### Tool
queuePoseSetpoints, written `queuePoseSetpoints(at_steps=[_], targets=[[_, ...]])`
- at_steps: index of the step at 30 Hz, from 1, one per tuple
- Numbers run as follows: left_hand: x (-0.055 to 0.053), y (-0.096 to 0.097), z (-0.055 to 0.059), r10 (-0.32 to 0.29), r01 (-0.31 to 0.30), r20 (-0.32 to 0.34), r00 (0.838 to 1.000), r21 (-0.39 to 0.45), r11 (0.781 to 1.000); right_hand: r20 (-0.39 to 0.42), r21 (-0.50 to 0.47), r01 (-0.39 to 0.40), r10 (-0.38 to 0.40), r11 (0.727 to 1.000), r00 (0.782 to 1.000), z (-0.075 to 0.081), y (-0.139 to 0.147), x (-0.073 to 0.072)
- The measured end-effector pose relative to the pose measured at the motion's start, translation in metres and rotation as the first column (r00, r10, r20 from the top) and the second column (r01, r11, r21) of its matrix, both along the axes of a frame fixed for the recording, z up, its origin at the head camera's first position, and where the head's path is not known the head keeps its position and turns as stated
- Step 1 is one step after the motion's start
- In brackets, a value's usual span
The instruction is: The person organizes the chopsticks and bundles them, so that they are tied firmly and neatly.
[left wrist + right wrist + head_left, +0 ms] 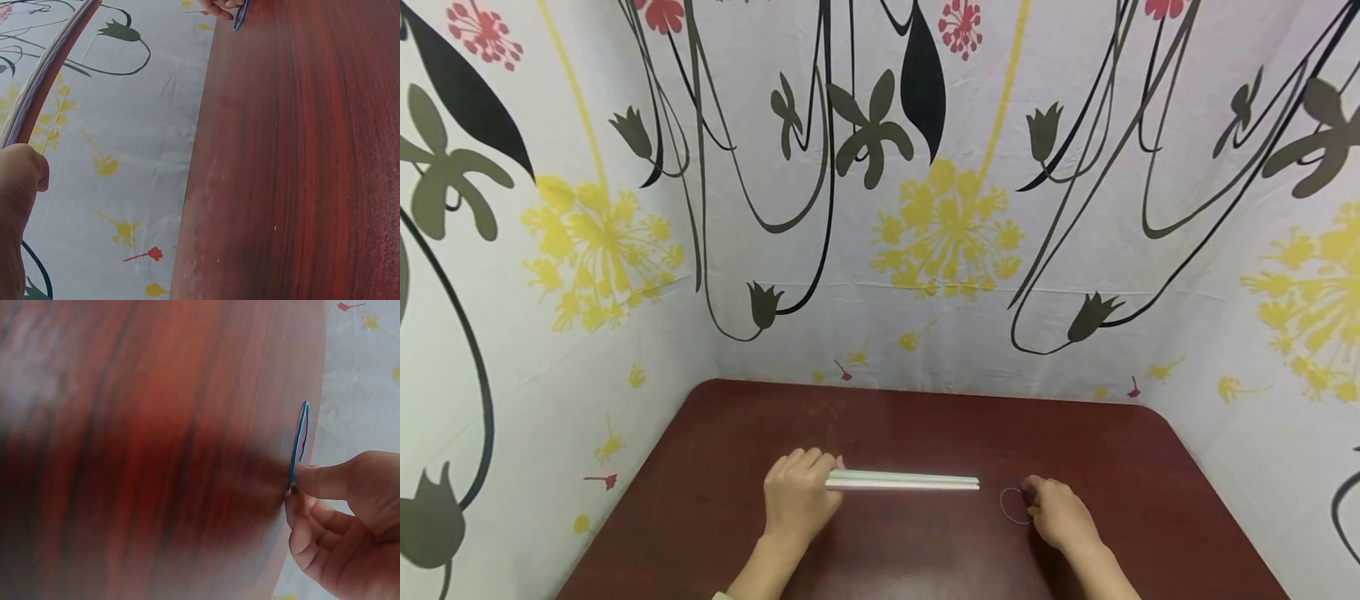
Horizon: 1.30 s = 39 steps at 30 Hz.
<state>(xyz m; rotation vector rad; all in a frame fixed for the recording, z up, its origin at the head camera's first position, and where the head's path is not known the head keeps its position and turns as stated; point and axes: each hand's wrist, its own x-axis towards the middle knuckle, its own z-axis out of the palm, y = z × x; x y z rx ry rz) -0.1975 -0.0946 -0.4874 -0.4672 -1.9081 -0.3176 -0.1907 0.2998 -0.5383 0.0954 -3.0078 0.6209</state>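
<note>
My left hand (801,493) grips a small bundle of pale, white and light green chopsticks (910,480) by one end. They lie level over the table, their free ends aimed at my right hand (1063,514). In the left wrist view the chopsticks (49,70) rise from the curled fingers at the left edge. Between thumb and fingertips, my right hand pinches a thin blue rubber band (298,439). The band hangs as an open loop, a short gap from the chopsticks' tips in the head view.
The dark red-brown wooden table (925,550) has rounded far corners. A white cloth (850,250) printed with yellow, red and dark plants rises behind it and along both sides.
</note>
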Motion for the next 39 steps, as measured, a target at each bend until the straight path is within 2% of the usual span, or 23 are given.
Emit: queuePoseSetpoints(at_steps=[4,7,9,14,18,20,22,23,27,29,30,34,35,37,39], targets=[[0.001,0.000,-0.003,-0.007,0.007,0.014,1.000,-0.004,1.000,0.058,-0.040,0.016,-0.014,0.999,0.998,0.002,-0.003,0.001],[0.000,0.000,-0.004,-0.011,0.011,0.020,1.000,-0.003,1.000,0.055,-0.048,-0.012,0.015,0.999,0.998,0.002,-0.008,0.002],[0.000,0.000,-0.004,-0.014,0.014,0.019,1.000,-0.003,1.000,0.053,-0.089,-0.031,0.035,0.996,0.998,0.003,-0.012,0.003],[-0.002,0.001,-0.005,-0.021,0.021,0.022,1.000,-0.007,1.000,0.007,-0.239,0.004,-0.002,0.971,1.000,0.012,-0.025,0.003],[-0.001,0.002,-0.007,-0.023,0.024,0.048,0.999,-0.016,1.000,-0.064,-0.315,0.031,-0.053,0.949,0.997,0.026,-0.039,0.004],[0.000,0.003,-0.008,-0.025,0.026,0.069,0.997,-0.021,0.999,-0.103,-0.377,0.023,-0.066,0.926,0.992,0.036,-0.048,0.006],[0.000,0.003,-0.008,-0.023,0.025,0.088,0.996,-0.026,0.999,-0.146,-0.463,-0.002,-0.073,0.887,0.987,0.046,-0.057,0.009],[0.000,0.003,-0.008,-0.021,0.024,0.098,0.995,-0.030,0.999,-0.166,-0.515,-0.024,-0.073,0.857,0.983,0.052,-0.062,0.011],[0.000,0.004,-0.008,-0.009,0.012,0.102,0.995,-0.034,0.999,-0.221,-0.700,-0.138,-0.029,0.701,0.975,0.071,-0.078,0.021],[-0.001,0.003,-0.007,0.002,0.001,0.088,0.996,-0.030,1.000,-0.239,-0.745,-0.190,0.010,0.639,0.971,0.079,-0.084,0.028],[-0.001,0.003,-0.006,0.010,-0.008,0.082,0.997,-0.026,1.000,-0.250,-0.753,-0.213,0.029,0.622,0.968,0.081,-0.087,0.031],[-0.001,0.001,-0.004,0.046,-0.047,0.081,0.996,0.011,0.999,-0.298,-0.744,-0.299,0.103,0.597,0.949,0.085,-0.092,0.041],[-0.001,0.001,-0.003,0.056,-0.058,0.088,0.995,0.024,0.998,-0.291,-0.753,-0.310,0.128,0.580,0.948,0.083,-0.093,0.043],[-0.001,0.000,-0.003,0.067,-0.073,0.106,0.992,0.054,0.996,-0.263,-0.798,-0.311,0.166,0.516,0.950,0.077,-0.096,0.046],[-0.001,-0.001,-0.003,0.074,-0.083,0.123,0.990,0.077,0.994,-0.202,-0.844,-0.257,0.165,0.471,0.965,0.070,-0.100,0.047]])
